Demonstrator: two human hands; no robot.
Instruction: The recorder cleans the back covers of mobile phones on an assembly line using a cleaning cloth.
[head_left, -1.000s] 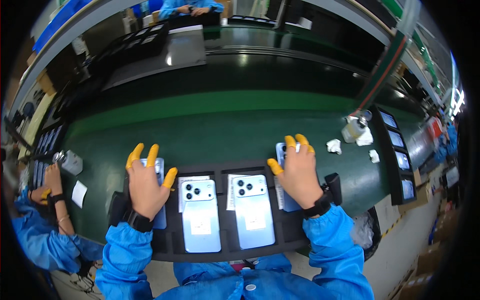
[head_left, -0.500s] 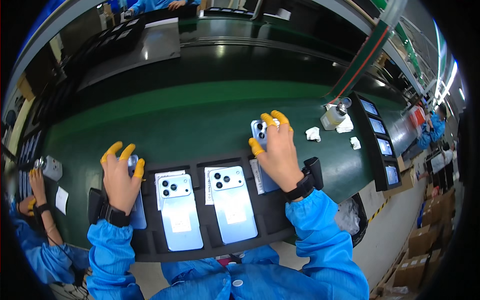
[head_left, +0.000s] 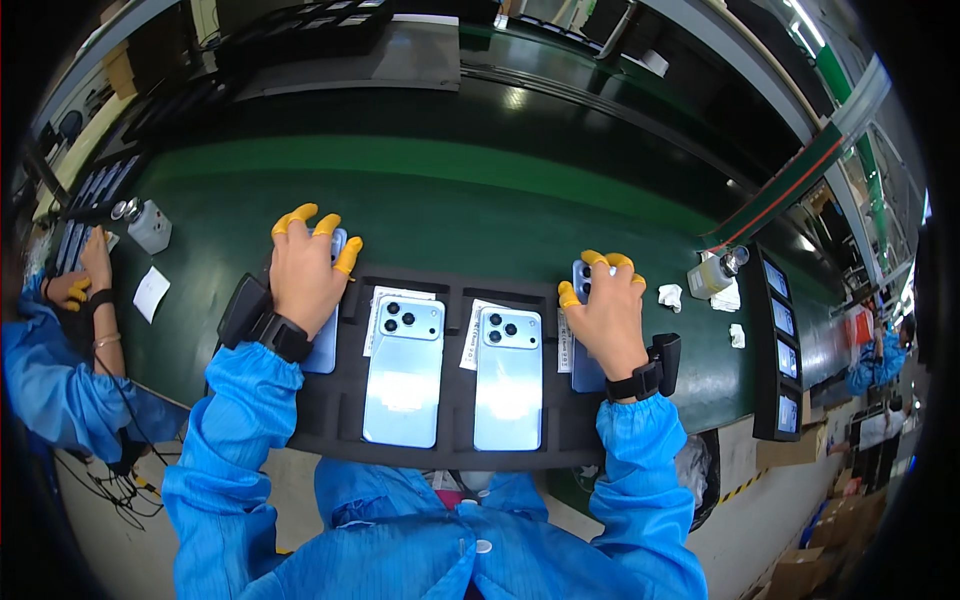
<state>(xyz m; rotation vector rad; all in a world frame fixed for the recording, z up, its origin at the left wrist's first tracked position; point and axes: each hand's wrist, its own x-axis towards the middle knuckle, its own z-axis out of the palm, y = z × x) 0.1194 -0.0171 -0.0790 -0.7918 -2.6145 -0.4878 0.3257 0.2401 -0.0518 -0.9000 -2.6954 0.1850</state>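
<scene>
While the left hand (head_left: 305, 275) curls over the left-end smartphone (head_left: 322, 348) at the black compartment tray (head_left: 457, 400), its fingers wrap the phone's far end and its thumb lies along the right edge, grasping it. The right hand (head_left: 612, 325) likewise grasps the right-end smartphone (head_left: 588, 375), thumb on the left edge and fingers bent across the camera end. How firmly either grip presses, I cannot tell. Yellow finger cots (head_left: 347, 257) cover the digits in view, and both held phones reach past the tray's far edge.

Between the hands, in the tray's middle compartments, 2 light-blue smartphones (head_left: 404, 385) (head_left: 508, 390) lie back up, each showing 3 large lenses, with a white printed slip (head_left: 469, 340) peeking out beside each.

Left of the tray, on the green workbench (head_left: 450, 210), are a pump-top bottle (head_left: 148, 228) and a white paper sheet (head_left: 151, 292); farther left is a co-worker's hand (head_left: 95, 260).

Right of the tray are another bottle (head_left: 710, 277), 2 crumpled white tissues (head_left: 670, 297) (head_left: 737, 336) and, farther out, a black rack (head_left: 764, 400) holding 4 phones with lit screens (head_left: 783, 319)
</scene>
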